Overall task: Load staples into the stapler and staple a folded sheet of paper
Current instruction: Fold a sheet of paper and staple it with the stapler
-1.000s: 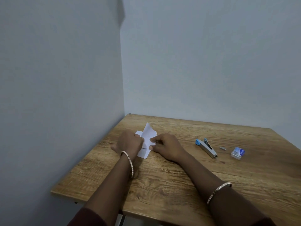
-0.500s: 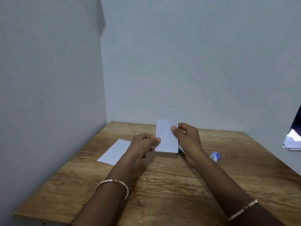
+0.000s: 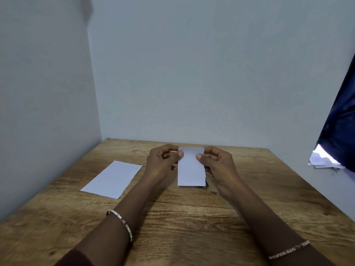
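A small folded white sheet of paper is held upright above the wooden table, pinched at its top corners. My left hand grips the top left corner and my right hand grips the top right corner. Only a dark tip of the stapler peeks out just below the paper's lower right corner; the rest of it and the staple box are hidden behind the paper and my right hand.
A second white sheet lies flat on the table to the left. Grey walls close the left and far sides. A dark blue curtain with white papers under it hangs at the right.
The paper was lifted off the table and is now held squarely between both hands, slightly to the right of before. The view shifted, hiding the stapler and staple box.
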